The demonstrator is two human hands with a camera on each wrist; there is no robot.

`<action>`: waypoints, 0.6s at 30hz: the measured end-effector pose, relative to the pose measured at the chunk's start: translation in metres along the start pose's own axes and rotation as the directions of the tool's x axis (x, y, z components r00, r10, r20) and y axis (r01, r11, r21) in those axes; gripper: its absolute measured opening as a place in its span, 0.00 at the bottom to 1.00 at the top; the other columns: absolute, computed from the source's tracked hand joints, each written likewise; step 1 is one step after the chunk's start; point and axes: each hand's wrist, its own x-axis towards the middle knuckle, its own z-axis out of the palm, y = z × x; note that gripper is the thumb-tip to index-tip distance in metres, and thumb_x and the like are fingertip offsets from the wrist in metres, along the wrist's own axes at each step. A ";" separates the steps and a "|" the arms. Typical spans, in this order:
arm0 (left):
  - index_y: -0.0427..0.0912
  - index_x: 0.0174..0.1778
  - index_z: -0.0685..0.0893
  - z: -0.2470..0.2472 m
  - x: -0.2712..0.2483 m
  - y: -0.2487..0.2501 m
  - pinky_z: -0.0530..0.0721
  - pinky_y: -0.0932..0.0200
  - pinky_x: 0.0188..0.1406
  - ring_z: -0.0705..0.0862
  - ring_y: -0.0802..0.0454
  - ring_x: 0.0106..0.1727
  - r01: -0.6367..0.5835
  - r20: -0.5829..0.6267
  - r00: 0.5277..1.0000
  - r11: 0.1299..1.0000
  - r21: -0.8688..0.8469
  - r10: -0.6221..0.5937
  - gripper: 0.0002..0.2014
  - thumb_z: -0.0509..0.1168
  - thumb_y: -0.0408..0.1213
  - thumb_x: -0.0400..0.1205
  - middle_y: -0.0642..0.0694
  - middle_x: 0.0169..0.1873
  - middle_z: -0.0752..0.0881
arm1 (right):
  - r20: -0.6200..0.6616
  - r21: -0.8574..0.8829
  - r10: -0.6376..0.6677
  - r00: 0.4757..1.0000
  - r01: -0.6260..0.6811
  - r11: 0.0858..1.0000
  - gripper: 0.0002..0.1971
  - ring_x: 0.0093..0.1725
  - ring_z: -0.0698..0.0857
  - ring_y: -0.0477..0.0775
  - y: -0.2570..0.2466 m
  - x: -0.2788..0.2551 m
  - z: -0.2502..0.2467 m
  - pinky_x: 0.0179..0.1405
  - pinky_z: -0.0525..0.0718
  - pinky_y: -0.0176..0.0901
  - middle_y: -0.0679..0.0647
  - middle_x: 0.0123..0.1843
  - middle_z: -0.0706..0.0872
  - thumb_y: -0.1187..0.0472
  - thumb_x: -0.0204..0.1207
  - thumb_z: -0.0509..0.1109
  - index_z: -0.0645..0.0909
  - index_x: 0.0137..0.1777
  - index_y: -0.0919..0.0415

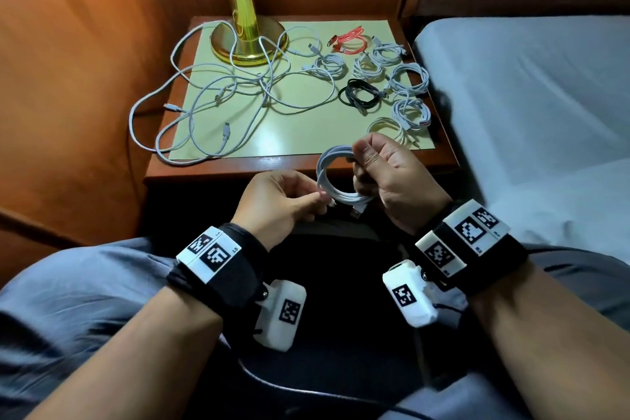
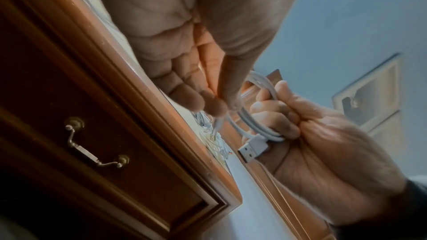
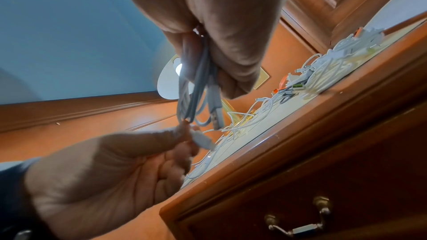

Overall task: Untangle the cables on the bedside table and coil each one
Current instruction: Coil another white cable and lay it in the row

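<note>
White cable coil held off the bedside table's front edge, right hand clenched around its loops, left hand pinching the free end; loops likely springing apart if either grip slackens.

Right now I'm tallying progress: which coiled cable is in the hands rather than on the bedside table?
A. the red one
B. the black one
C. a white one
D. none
C: the right hand grips a white coil while the left hand pinches its end; the black coil and red coil lie on the table.
</note>
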 end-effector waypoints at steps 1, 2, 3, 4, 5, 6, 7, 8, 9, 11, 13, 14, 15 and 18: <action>0.32 0.39 0.90 0.000 0.000 -0.001 0.86 0.48 0.44 0.86 0.47 0.36 -0.010 -0.045 0.999 0.999 -0.037 0.009 0.06 0.79 0.31 0.74 0.33 0.37 0.91 | 0.012 0.016 -0.003 1.000 0.003 1.000 0.12 0.24 0.67 0.46 0.000 -0.001 0.001 0.25 0.68 0.35 0.51 0.28 0.72 0.59 0.89 0.57 0.72 0.43 0.61; 0.32 0.38 0.90 0.001 0.001 -0.002 0.86 0.48 0.45 0.87 0.46 0.35 -0.023 -0.088 0.996 0.998 -0.057 0.018 0.07 0.81 0.31 0.73 0.33 0.36 0.91 | 0.021 0.035 -0.004 1.000 0.003 0.999 0.12 0.24 0.68 0.46 -0.001 -0.003 0.003 0.25 0.68 0.35 0.51 0.29 0.72 0.59 0.89 0.57 0.72 0.43 0.61; 0.33 0.38 0.90 0.002 0.001 -0.003 0.87 0.49 0.44 0.87 0.47 0.35 -0.036 -0.124 0.992 0.997 -0.068 0.027 0.07 0.81 0.31 0.71 0.34 0.36 0.91 | 0.026 0.059 -0.001 1.000 -0.001 0.998 0.12 0.24 0.68 0.47 -0.002 -0.004 0.005 0.25 0.69 0.35 0.52 0.29 0.72 0.59 0.88 0.58 0.72 0.43 0.61; 0.34 0.39 0.90 0.003 0.001 -0.003 0.87 0.51 0.43 0.87 0.48 0.35 -0.045 -0.160 0.987 0.995 -0.084 0.031 0.07 0.82 0.31 0.71 0.34 0.36 0.92 | 0.025 0.090 0.010 1.000 -0.012 0.996 0.12 0.25 0.68 0.47 -0.002 -0.005 0.008 0.25 0.68 0.35 0.53 0.30 0.71 0.59 0.88 0.57 0.72 0.42 0.61; 0.34 0.40 0.91 0.004 0.000 -0.003 0.87 0.53 0.43 0.87 0.49 0.36 -0.051 -0.186 0.982 0.992 -0.118 0.028 0.07 0.82 0.31 0.71 0.35 0.37 0.92 | 0.020 0.129 0.026 0.999 -0.028 0.991 0.12 0.25 0.67 0.48 -0.002 -0.006 0.010 0.24 0.68 0.34 0.54 0.30 0.70 0.59 0.89 0.57 0.72 0.42 0.61; 0.33 0.41 0.91 0.006 -0.001 -0.003 0.88 0.52 0.46 0.88 0.48 0.39 -0.044 -0.195 0.981 0.982 -0.183 0.007 0.08 0.82 0.30 0.71 0.34 0.39 0.92 | 0.013 0.165 0.043 0.999 -0.045 0.985 0.13 0.25 0.67 0.48 -0.001 -0.006 0.012 0.24 0.68 0.34 0.54 0.30 0.70 0.59 0.89 0.57 0.71 0.42 0.61; 0.32 0.43 0.91 0.008 -0.002 -0.003 0.88 0.49 0.52 0.89 0.45 0.43 -0.028 -0.177 0.984 0.960 -0.280 -0.023 0.10 0.81 0.30 0.70 0.33 0.42 0.92 | 0.004 0.182 0.052 0.999 -0.052 0.982 0.13 0.25 0.66 0.47 0.000 -0.006 0.012 0.24 0.68 0.34 0.54 0.30 0.70 0.59 0.89 0.57 0.72 0.42 0.61; 0.31 0.45 0.90 0.009 -0.004 -0.002 0.88 0.48 0.55 0.90 0.42 0.46 -0.006 -0.146 0.988 0.922 -0.388 -0.055 0.12 0.80 0.31 0.68 0.32 0.44 0.92 | -0.008 0.171 0.051 0.999 -0.049 0.984 0.13 0.25 0.66 0.47 0.001 -0.006 0.012 0.24 0.68 0.34 0.54 0.30 0.70 0.59 0.89 0.57 0.72 0.43 0.61; 0.30 0.47 0.89 0.010 -0.005 -0.001 0.89 0.49 0.56 0.91 0.42 0.47 0.018 -0.107 0.991 0.876 -0.482 -0.079 0.13 0.78 0.30 0.68 0.32 0.45 0.92 | -0.022 0.135 0.042 0.999 -0.039 0.990 0.12 0.25 0.66 0.46 0.003 -0.005 0.011 0.24 0.67 0.35 0.54 0.31 0.70 0.59 0.89 0.57 0.72 0.43 0.61; 0.30 0.53 0.84 0.011 -0.005 0.002 0.91 0.54 0.49 0.92 0.43 0.47 0.064 -0.041 0.994 0.820 -0.569 -0.106 0.15 0.73 0.26 0.71 0.32 0.47 0.92 | -0.056 0.011 0.016 0.998 -0.015 1.000 0.12 0.24 0.67 0.45 0.006 -0.004 0.008 0.24 0.66 0.36 0.53 0.31 0.69 0.58 0.89 0.57 0.73 0.43 0.59; 0.30 0.57 0.82 0.012 -0.005 0.004 0.91 0.55 0.45 0.92 0.43 0.46 0.099 0.001 0.993 0.812 -0.575 -0.120 0.12 0.67 0.19 0.79 0.30 0.49 0.91 | -0.112 -0.153 0.002 0.994 -0.019 0.988 0.12 0.25 0.69 0.44 0.009 -0.004 0.006 0.26 0.69 0.37 0.51 0.31 0.71 0.56 0.89 0.58 0.75 0.43 0.57; 0.29 0.58 0.81 0.012 -0.005 0.003 0.91 0.56 0.44 0.90 0.42 0.46 0.116 0.015 0.991 0.812 -0.572 -0.131 0.12 0.62 0.16 0.81 0.29 0.50 0.91 | -0.134 -0.228 -0.006 0.991 -0.025 0.973 0.12 0.26 0.70 0.45 0.010 -0.004 0.005 0.29 0.72 0.40 0.51 0.31 0.72 0.55 0.89 0.59 0.75 0.44 0.56; 0.28 0.59 0.81 0.012 -0.005 0.003 0.91 0.56 0.45 0.89 0.41 0.47 0.130 0.030 0.990 0.811 -0.570 -0.137 0.12 0.60 0.16 0.81 0.29 0.50 0.91 | -0.147 -0.290 -0.018 0.989 -0.026 0.957 0.12 0.28 0.71 0.46 0.012 -0.003 0.005 0.31 0.73 0.45 0.51 0.32 0.72 0.53 0.88 0.60 0.76 0.44 0.55; 0.30 0.59 0.82 0.015 -0.005 0.001 0.88 0.53 0.51 0.89 0.41 0.49 0.103 0.036 0.994 0.844 -0.527 -0.099 0.14 0.70 0.23 0.78 0.32 0.50 0.91 | -0.145 -0.387 -0.071 0.987 0.009 0.922 0.11 0.28 0.73 0.47 0.014 -0.003 0.005 0.33 0.74 0.47 0.49 0.30 0.75 0.51 0.87 0.61 0.76 0.44 0.52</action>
